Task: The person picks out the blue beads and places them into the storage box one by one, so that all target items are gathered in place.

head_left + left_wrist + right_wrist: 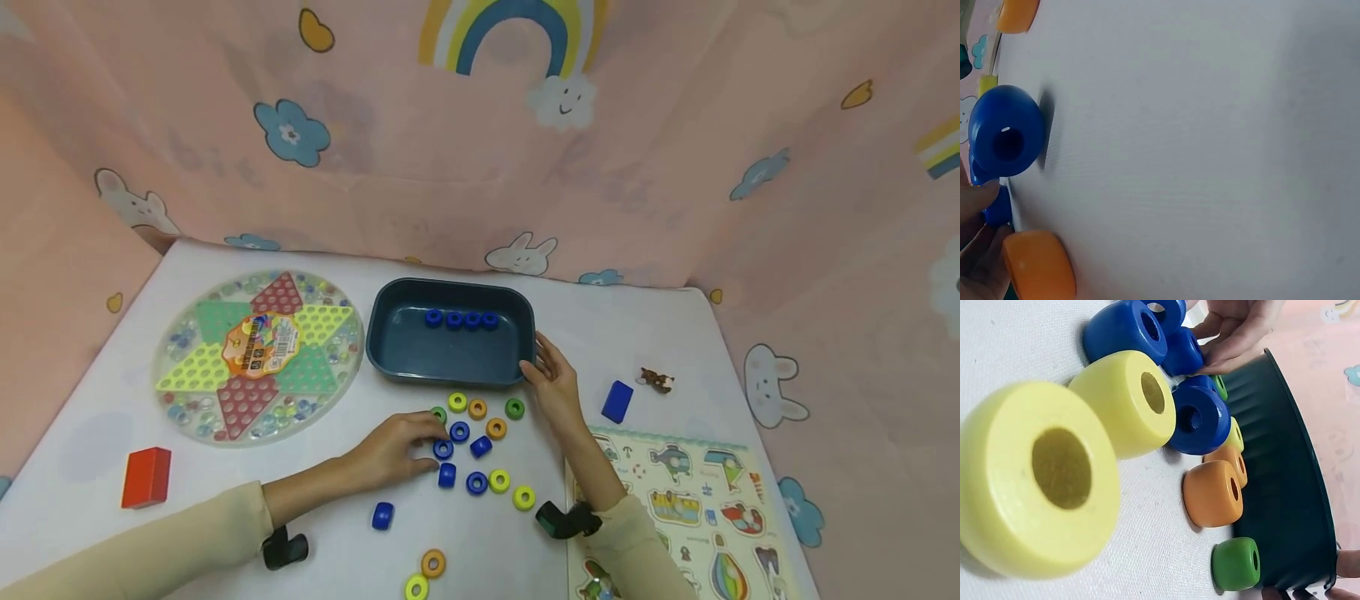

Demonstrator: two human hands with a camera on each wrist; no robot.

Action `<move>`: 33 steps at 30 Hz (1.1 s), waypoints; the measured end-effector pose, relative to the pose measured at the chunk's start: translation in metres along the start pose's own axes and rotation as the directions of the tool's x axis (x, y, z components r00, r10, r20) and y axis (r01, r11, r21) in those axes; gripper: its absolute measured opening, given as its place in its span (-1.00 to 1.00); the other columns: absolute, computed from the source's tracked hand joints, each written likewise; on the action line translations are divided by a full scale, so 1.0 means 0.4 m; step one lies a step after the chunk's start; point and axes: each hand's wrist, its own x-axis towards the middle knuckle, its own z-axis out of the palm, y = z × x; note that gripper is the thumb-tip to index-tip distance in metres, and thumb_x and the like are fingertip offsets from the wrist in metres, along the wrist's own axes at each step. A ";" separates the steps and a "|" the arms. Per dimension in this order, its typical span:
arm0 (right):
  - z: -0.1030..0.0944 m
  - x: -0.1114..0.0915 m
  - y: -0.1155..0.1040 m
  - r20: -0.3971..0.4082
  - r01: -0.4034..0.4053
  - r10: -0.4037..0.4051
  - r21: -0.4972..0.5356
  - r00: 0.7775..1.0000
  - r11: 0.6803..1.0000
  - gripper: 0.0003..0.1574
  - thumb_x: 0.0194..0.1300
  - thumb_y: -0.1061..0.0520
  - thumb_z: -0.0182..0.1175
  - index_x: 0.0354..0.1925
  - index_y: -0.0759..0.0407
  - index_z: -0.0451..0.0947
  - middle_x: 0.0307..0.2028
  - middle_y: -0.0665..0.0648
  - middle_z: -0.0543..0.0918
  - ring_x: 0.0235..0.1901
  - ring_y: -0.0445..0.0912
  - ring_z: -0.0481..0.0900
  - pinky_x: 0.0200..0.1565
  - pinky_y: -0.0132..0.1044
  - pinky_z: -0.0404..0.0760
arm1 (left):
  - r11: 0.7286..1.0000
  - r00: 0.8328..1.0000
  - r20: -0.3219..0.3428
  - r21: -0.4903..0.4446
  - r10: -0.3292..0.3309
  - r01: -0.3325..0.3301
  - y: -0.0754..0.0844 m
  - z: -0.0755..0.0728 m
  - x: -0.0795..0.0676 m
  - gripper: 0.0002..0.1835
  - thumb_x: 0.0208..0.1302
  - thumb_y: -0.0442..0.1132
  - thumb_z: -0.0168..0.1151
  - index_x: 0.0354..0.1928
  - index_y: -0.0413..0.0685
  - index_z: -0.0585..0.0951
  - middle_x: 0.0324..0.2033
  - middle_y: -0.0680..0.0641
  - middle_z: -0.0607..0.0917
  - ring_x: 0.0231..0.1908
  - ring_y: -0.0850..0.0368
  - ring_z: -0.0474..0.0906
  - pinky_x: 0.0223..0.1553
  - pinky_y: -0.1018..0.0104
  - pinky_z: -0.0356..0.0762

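My left hand [388, 454] reaches in among loose beads on the table, its thumb and fingers pinching a blue bead [443, 450]. In the left wrist view that blue bead [999, 206] shows between the fingertips, with an orange bead [1040, 265] close by. My right hand [557, 390] grips the right end of a dark teal tray [442, 372], thumb over the rim and fingers along the outside. A row of several blue beads [472, 320] lies inside the tray. Yellow, orange, green and blue beads are scattered in front of it, including a green bead [1236, 564] beside its wall.
A round Chinese checkers set [330, 329] lies left of the tray. A red block [146, 477] sits at the front left. On the right are a blue block [617, 402], a small brown figurine [656, 380] and a picture puzzle board [697, 533], partly under the right forearm.
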 end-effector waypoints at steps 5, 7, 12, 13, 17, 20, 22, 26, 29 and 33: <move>-0.002 -0.003 -0.008 0.005 -0.007 0.007 -0.003 1.000 1.000 -0.29 0.29 0.26 0.14 0.35 0.10 0.16 0.27 0.16 0.30 0.19 -0.01 0.31 0.04 -0.37 0.44 | 1.000 1.000 -0.005 0.014 0.003 -0.003 0.001 0.000 0.007 -0.67 -0.04 -0.40 0.41 -0.15 -0.12 0.65 -0.20 0.07 0.62 -0.18 0.24 0.53 -0.15 0.40 0.51; 0.000 -0.007 -0.024 0.006 -0.019 0.019 -0.005 1.000 1.000 -0.28 0.29 0.29 0.12 0.36 0.14 0.14 0.27 0.20 0.28 0.21 0.03 0.29 0.06 -0.34 0.42 | 1.000 1.000 -0.006 0.010 0.001 -0.001 0.004 -0.002 0.010 -0.68 -0.04 -0.40 0.41 -0.15 -0.13 0.65 -0.21 0.06 0.62 -0.20 0.23 0.53 -0.17 0.38 0.52; 0.008 -0.018 -0.062 0.013 -0.033 0.033 -0.016 0.999 0.999 -0.28 0.30 0.35 0.08 0.36 0.24 0.09 0.29 0.28 0.24 0.23 0.11 0.25 0.12 -0.24 0.38 | 1.000 1.000 -0.022 -0.015 -0.007 0.006 0.014 -0.017 0.014 -0.67 -0.08 -0.42 0.43 -0.18 -0.14 0.65 -0.25 0.06 0.62 -0.27 0.19 0.54 -0.24 0.33 0.54; 0.007 -0.018 -0.063 0.013 -0.032 0.032 -0.018 0.999 0.999 -0.28 0.30 0.34 0.08 0.36 0.24 0.10 0.29 0.28 0.24 0.23 0.10 0.25 0.13 -0.21 0.37 | 1.000 1.000 -0.029 -0.017 -0.002 0.002 0.015 -0.023 0.016 -0.67 -0.08 -0.43 0.43 -0.19 -0.14 0.65 -0.27 0.07 0.62 -0.28 0.18 0.54 -0.26 0.33 0.54; -0.001 -0.010 -0.046 0.011 -0.033 0.033 -0.005 0.999 0.999 -0.28 0.29 0.32 0.10 0.36 0.20 0.11 0.29 0.26 0.25 0.23 0.09 0.25 0.14 -0.18 0.35 | 0.999 0.998 -0.064 -0.032 0.022 -0.024 0.025 -0.056 0.033 -0.68 -0.10 -0.42 0.45 -0.21 -0.14 0.66 -0.30 0.06 0.62 -0.31 0.14 0.54 -0.30 0.29 0.56; -0.009 -0.001 -0.025 0.005 -0.032 0.032 0.005 0.999 0.999 -0.27 0.29 0.30 0.12 0.36 0.15 0.13 0.28 0.22 0.26 0.23 0.06 0.26 0.13 -0.20 0.36 | 0.998 0.996 -0.080 -0.042 0.033 -0.036 0.029 -0.087 0.054 -0.68 -0.09 -0.39 0.45 -0.20 -0.13 0.66 -0.31 0.06 0.62 -0.33 0.13 0.56 -0.30 0.28 0.56; -0.010 0.003 -0.013 0.002 -0.026 0.026 -0.002 1.000 1.000 -0.28 0.28 0.28 0.13 0.36 0.12 0.15 0.28 0.19 0.27 0.22 0.03 0.28 0.12 -0.23 0.37 | 0.998 0.996 -0.085 -0.046 0.032 -0.036 0.027 -0.107 0.070 -0.69 -0.08 -0.36 0.45 -0.20 -0.11 0.66 -0.32 0.07 0.62 -0.36 0.12 0.57 -0.32 0.27 0.57; -0.008 0.004 -0.002 -0.010 -0.009 0.009 -0.029 1.000 1.000 -0.29 0.28 0.26 0.14 0.35 0.09 0.18 0.26 0.15 0.31 0.19 -0.02 0.31 0.11 -0.25 0.39 | 0.998 0.995 -0.095 -0.056 0.032 -0.037 0.018 -0.147 0.111 -0.71 -0.07 -0.34 0.45 -0.22 -0.13 0.67 -0.34 0.05 0.61 -0.39 0.09 0.56 -0.36 0.27 0.58; -0.004 0.003 -0.001 -0.021 -0.004 0.004 -0.032 1.000 0.999 -0.30 0.28 0.26 0.15 0.34 0.09 0.20 0.25 0.14 0.32 0.18 -0.03 0.33 0.11 -0.24 0.39 | 0.998 0.994 -0.110 -0.055 0.017 -0.023 0.012 -0.174 0.150 -0.72 -0.07 -0.35 0.46 -0.23 -0.15 0.67 -0.36 0.02 0.62 -0.40 0.10 0.55 -0.37 0.28 0.58; 0.002 0.001 -0.001 -0.021 -0.005 0.005 -0.023 1.000 1.000 -0.29 0.27 0.28 0.14 0.34 0.10 0.19 0.25 0.17 0.32 0.18 0.01 0.33 0.12 -0.20 0.39 | 0.999 0.993 -0.121 -0.040 -0.013 0.009 0.008 -0.203 0.210 -0.72 -0.07 -0.35 0.46 -0.24 -0.17 0.67 -0.37 -0.01 0.62 -0.40 0.13 0.54 -0.36 0.30 0.56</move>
